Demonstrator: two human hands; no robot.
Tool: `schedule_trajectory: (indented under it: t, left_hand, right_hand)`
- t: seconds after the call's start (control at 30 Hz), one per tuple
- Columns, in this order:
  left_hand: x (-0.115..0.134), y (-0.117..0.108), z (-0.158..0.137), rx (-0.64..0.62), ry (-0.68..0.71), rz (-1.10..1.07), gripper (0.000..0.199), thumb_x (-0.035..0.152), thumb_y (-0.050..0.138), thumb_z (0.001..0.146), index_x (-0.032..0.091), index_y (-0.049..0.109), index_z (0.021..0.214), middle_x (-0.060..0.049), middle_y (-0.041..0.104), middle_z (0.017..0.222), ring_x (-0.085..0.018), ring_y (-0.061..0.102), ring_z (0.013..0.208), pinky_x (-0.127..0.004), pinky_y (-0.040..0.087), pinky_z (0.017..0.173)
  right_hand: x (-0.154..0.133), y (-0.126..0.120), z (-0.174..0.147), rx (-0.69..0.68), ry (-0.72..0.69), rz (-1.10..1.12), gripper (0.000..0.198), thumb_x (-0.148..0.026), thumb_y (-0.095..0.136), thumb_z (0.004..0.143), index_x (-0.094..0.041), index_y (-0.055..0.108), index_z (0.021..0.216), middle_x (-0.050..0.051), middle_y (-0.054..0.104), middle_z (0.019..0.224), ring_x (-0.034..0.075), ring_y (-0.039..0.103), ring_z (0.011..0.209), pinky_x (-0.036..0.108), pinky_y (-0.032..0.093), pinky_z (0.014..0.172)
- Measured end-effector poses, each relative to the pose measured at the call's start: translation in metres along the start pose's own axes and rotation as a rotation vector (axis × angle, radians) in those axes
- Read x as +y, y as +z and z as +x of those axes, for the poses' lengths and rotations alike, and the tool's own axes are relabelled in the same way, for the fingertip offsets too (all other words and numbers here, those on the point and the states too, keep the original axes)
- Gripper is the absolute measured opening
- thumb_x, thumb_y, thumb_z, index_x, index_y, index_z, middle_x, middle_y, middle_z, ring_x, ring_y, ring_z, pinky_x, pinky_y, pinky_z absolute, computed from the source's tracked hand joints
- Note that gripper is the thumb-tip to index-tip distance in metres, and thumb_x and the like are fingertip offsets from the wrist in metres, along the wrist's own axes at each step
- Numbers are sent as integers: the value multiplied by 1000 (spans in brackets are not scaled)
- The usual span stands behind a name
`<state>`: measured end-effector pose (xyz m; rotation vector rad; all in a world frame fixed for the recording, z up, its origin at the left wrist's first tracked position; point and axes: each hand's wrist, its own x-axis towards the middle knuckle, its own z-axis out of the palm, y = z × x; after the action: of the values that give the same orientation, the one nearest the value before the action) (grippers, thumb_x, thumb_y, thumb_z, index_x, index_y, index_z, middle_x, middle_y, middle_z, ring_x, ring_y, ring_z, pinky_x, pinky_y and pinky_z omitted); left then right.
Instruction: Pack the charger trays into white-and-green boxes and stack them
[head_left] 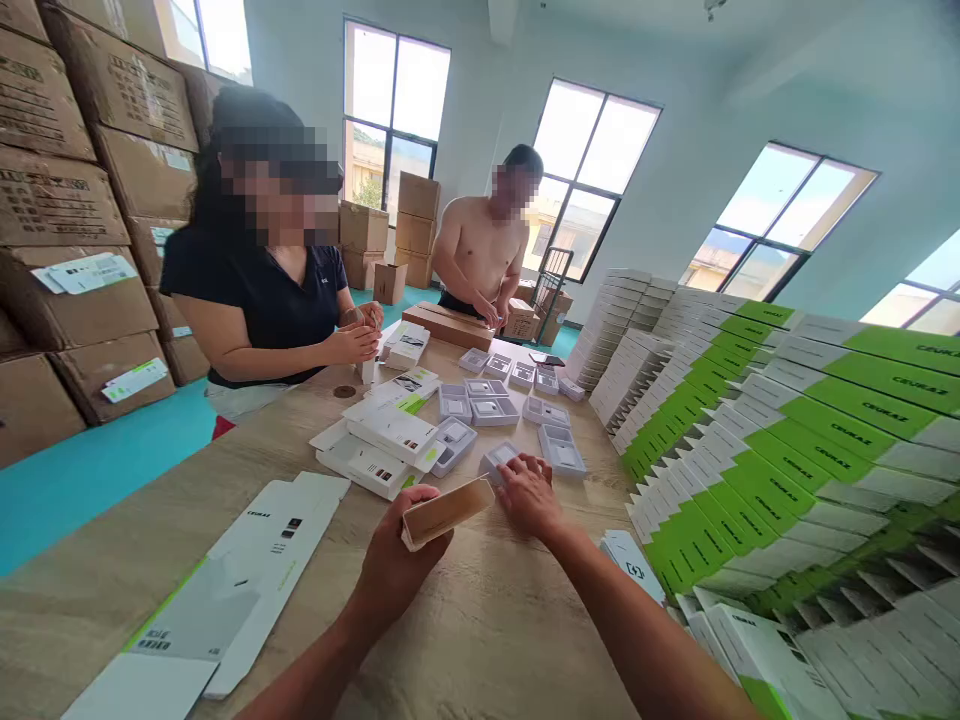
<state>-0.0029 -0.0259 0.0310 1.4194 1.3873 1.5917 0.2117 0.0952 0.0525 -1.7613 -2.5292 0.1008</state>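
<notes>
Carton (448, 512) looks light, crushable; hold its sides, where left fingers (418, 493) clamp, inside the left edge of the tabletop (187, 490); right fingers (523, 467): grip unclear.

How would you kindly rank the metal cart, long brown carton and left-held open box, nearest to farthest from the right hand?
1. Open box, in the left hand.
2. Long brown carton, far along the table.
3. Metal cart, beyond, by a window.
</notes>
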Motion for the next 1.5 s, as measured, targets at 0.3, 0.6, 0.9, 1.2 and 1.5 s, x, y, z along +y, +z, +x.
schedule_trajectory:
  t: [0.3,0.6,0.9,1.2,1.5]
  left_hand:
    - [-8,-3,0,-156,317,48,41,20,73,79,23,66,119,-10,71,124,-27,66,121,-40,54,103]
    - [-9,16,-24,-324,561,171,31,17,72,85,24,71,115,-10,74,118,-25,69,111,-40,56,97]
    - [-8,2,-28,-329,687,325,42,5,62,85,25,70,120,-10,73,124,-28,64,119,-48,50,101]
    - [13,14,-38,-474,630,257,36,8,62,84,25,73,114,-9,75,120,-28,66,117,-49,50,105]
    - [52,8,-109,-759,-132,-246,60,37,81,84,22,54,135,-12,76,123,-30,75,108,-43,64,91]
  right_hand:
    - [-4,16,-213,-40,-319,387,49,-24,67,88,-37,65,136,11,44,162,35,47,145,55,46,112]
    - [-26,-65,-265,320,-217,394,45,-23,72,86,-33,69,130,10,57,151,36,55,136,59,51,107]
    - [-48,-62,-262,388,4,499,46,-19,72,80,-26,63,124,9,64,137,30,62,124,50,51,108]
    - [-62,-57,-249,562,-56,514,95,-55,86,74,-29,37,151,17,39,158,42,39,148,63,43,115]
    - [-32,-9,-276,601,-203,804,66,-38,62,100,-35,30,158,10,68,134,23,70,116,40,61,98]
